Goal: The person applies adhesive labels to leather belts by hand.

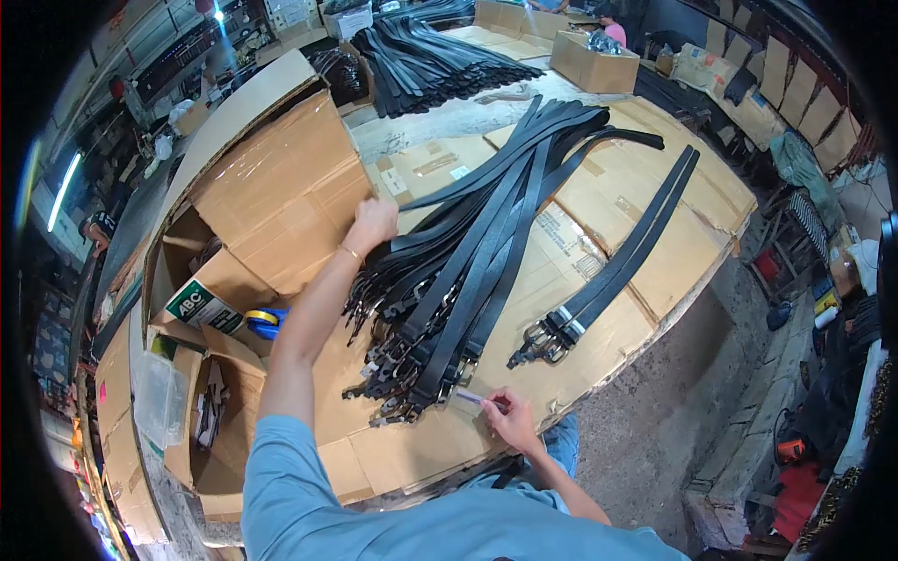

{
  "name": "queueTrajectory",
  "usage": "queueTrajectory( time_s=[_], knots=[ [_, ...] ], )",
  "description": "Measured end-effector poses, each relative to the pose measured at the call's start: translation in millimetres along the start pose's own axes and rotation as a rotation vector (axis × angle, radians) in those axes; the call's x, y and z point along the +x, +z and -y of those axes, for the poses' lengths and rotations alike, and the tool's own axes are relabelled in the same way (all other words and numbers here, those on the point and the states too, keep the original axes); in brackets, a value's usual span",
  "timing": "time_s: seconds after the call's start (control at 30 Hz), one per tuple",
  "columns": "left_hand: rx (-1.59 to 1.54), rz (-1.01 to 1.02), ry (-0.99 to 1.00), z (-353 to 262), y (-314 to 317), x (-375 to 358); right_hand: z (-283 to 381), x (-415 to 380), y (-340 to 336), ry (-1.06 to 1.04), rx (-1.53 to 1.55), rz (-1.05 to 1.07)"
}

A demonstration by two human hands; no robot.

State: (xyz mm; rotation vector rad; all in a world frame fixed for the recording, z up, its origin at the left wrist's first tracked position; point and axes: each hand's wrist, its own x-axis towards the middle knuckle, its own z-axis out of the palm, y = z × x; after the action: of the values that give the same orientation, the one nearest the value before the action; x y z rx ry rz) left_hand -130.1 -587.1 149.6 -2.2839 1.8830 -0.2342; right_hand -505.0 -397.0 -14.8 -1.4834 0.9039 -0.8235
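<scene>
Black leather belts [449, 252] lie heaped on the cardboard-covered table, their metal buckles [412, 369] bunched towards me. My left hand [374, 222] is stretched out over the heap's left side, beside the cardboard box. Its fingers are curled closed near a belt's end; what they grip, if anything, is hidden. Close to the front edge, my right hand [513, 423] pinches a thin, pale purple pen-like stick [470, 397], which points at the nearest buckles. Two belts [627, 248] lie side by side, apart from the heap on the right, their buckles [547, 338] facing me.
On the left stands a large open cardboard box [281, 187], with a green ABC label [201, 307], a blue tape dispenser [267, 323] and a clear plastic container [161, 402] nearby. More black straps [440, 61] and a small carton [594, 64] sit behind. Other people are in the background.
</scene>
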Motion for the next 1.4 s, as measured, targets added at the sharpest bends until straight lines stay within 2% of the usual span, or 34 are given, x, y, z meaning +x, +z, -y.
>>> queueTrajectory(
  time_s=[0.07,0.17,0.2,0.27,0.4,0.47,0.6,0.73,0.8,0.87,0.93,1.0,1.07,1.1,1.2,1.27,1.33,1.4],
  knots=[
    [0.022,0.001,0.013,-2,-35,-14,1,0,0,0.013,-0.02,0.026],
    [-0.198,0.023,0.189,-15,-79,-47,9,1,1,0.072,0.016,-0.026],
    [-0.201,0.022,0.185,-27,-90,-63,8,-1,1,0.071,0.012,-0.022],
    [-0.168,0.247,0.137,-53,-103,-90,4,2,0,0.086,0.033,-0.012],
    [-0.118,0.247,0.143,-76,-29,-101,14,2,0,0.047,-0.021,-0.007],
    [-0.132,0.247,0.156,-73,-11,-108,17,1,-2,0.093,0.041,0.033],
    [-0.145,0.119,-0.041,-60,-17,-118,11,1,-1,0.083,0.053,0.029],
    [-0.187,0.052,-0.059,-38,-53,-122,9,1,-1,0.046,0.002,0.04],
    [-0.402,0.068,-0.083,-32,-59,-119,11,2,-2,0.045,-0.017,0.048],
    [-0.473,0.0,-0.04,-30,-60,-124,14,2,-2,0.064,-0.001,0.048],
    [-1.211,0.172,-0.027,-36,-63,-142,15,4,-3,0.123,0.099,0.032],
    [-1.529,0.192,-0.111,-52,-61,-170,13,5,-6,0.182,0.2,0.01],
    [-1.822,0.225,-0.103,-65,-38,-190,8,9,-12,0.249,0.501,-0.131],
    [-1.92,0.213,-0.125,-75,-29,-202,10,9,-16,0.248,0.502,-0.132],
    [-2.154,0.189,-0.146,-112,-11,-233,24,5,-31,0.295,0.842,-0.173],
    [-2.232,0.217,-0.172,-138,-2,-255,33,4,-39,0.336,0.879,-0.199],
    [-2.13,0.223,-0.177,-160,2,-271,55,3,-43,0.312,0.968,-0.216],
    [-2.196,0.228,-0.233,-183,19,-281,70,4,-42,0.333,0.954,-0.23]
  ],
)
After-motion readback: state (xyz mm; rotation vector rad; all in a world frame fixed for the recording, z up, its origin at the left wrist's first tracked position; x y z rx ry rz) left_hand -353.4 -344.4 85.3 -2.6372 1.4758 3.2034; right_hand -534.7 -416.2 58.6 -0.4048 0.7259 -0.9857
